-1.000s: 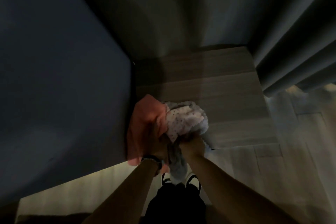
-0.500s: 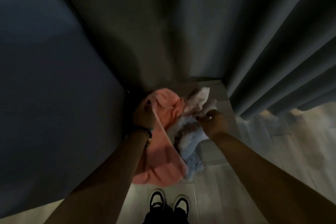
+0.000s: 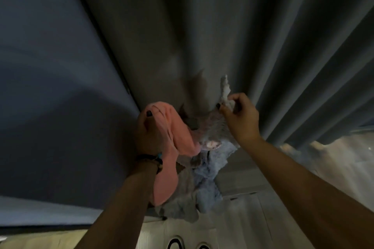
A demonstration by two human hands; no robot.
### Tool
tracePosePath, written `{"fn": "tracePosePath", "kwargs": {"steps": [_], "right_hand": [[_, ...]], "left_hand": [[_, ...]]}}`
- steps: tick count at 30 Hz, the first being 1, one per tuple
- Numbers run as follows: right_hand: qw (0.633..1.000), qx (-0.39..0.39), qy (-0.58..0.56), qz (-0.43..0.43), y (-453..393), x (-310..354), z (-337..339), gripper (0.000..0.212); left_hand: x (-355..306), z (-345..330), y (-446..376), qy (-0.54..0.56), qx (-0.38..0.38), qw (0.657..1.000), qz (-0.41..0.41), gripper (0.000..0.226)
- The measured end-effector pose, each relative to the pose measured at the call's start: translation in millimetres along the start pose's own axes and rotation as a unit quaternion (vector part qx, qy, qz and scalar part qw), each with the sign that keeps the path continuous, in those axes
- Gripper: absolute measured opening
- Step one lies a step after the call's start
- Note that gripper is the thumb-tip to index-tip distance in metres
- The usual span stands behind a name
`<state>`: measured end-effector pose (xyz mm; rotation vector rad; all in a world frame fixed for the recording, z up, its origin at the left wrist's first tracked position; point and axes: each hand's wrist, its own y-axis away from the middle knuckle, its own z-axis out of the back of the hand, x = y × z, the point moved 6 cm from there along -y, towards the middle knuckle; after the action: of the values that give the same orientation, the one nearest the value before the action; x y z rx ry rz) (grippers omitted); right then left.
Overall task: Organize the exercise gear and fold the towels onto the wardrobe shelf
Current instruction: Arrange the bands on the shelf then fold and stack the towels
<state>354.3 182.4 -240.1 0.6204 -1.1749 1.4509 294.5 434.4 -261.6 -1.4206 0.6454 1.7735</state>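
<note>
Head view, hands [image 3: 148, 133] gripping towels [image 3: 178, 137], seemingly bunched

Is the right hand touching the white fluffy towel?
Touching. The head view shows the right hand pinching the white towel by its top edge.

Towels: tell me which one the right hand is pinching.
The white fluffy towel, pinched at its top edge by the right hand. The pink towel is gripped by the left hand.
</note>
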Motion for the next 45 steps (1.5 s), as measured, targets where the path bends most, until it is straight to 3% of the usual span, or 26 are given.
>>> {"fn": "tracePosePath", "kwargs": {"steps": [4,7,12,15,18,21,25,30,32,39,45], "right_hand": [[0.999,-0.003,0.014,0.041,2.1,28.7,17.1,0.021],[0.995,0.054,0.035,0.080,14.4,61.1,16.3,0.030],[0.973,0.163,0.109,0.124,50.6,116.9,1.3,0.062],[0.973,0.176,0.075,0.128,78.5,136.6,-13.7,0.049],[0.976,0.167,-0.022,0.138,115.1,151.5,-34.0,0.024],[0.973,0.176,-0.095,0.113,148.6,159.0,-53.6,0.022],[0.948,0.275,-0.100,0.127,195.5,178.0,-88.5,0.020],[0.896,0.407,-0.097,0.148,256.6,204.1,-145.7,0.038],[0.881,0.437,-0.089,0.160,277.3,219.2,-168.5,0.038],[0.905,0.398,-0.017,0.152,309.5,265.6,-246.0,0.032],[0.879,0.443,0.030,0.177,348.6,318.8,-325.7,0.042]], "left_hand": [[-42.2,25.9,5.1,-0.039,-0.043,0.997,-0.059,0.041],[-74.2,44.2,19.7,-0.048,-0.062,0.993,-0.089,0.040],[-106.5,66.9,41.1,0.067,-0.019,0.995,-0.078,0.022],[-117.6,81.9,61.6,0.145,0.014,0.986,-0.076,0.015],[-120.7,102.3,83.9,0.124,0.010,0.989,-0.079,0.012],[-112.3,129.0,105.2,0.098,-0.011,0.992,-0.080,0.011],[-84.8,184.7,122.2,0.064,-0.023,0.994,-0.082,0.014],[-41.1,266.5,139.2,0.080,-0.074,0.994,-0.010,0.011],[-21.0,299.7,143.0,0.082,-0.117,0.990,0.019,0.020],[36.9,426.1,146.9,-0.013,-0.283,0.958,0.041,0.024],[80.0,507.5,157.4,-0.103,-0.335,0.933,0.085,0.036]]}}
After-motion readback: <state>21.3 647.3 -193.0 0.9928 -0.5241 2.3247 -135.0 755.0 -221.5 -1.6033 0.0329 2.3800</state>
